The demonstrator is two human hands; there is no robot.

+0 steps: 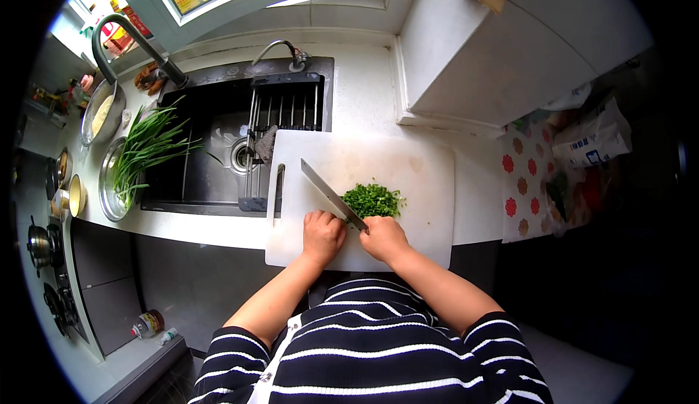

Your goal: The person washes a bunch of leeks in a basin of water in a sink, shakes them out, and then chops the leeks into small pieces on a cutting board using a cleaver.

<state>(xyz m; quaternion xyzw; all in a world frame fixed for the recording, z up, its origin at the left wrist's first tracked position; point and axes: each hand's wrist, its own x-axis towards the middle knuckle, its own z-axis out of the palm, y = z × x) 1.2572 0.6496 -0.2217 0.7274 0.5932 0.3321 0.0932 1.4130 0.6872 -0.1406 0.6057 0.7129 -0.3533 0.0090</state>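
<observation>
A kitchen knife (324, 187) is gripped by its handle in my right hand (384, 238), its blade slanting up and left over the white cutting board (429, 185). Just right of the blade lies a pile of finely chopped green chives (374, 200). My left hand (325, 236) rests on the board's near part, left of the knife handle. Its fingers are curled down close to the blade, and whatever may be under them is hidden.
Left of the board is a black sink (196, 178) with a rack (287, 105) across it. Long green chives (149, 145) overhang a metal bowl (109, 178) by the sink. A faucet (135, 36) stands behind. A flowered cloth (520, 174) and a white bag (593, 138) lie at right.
</observation>
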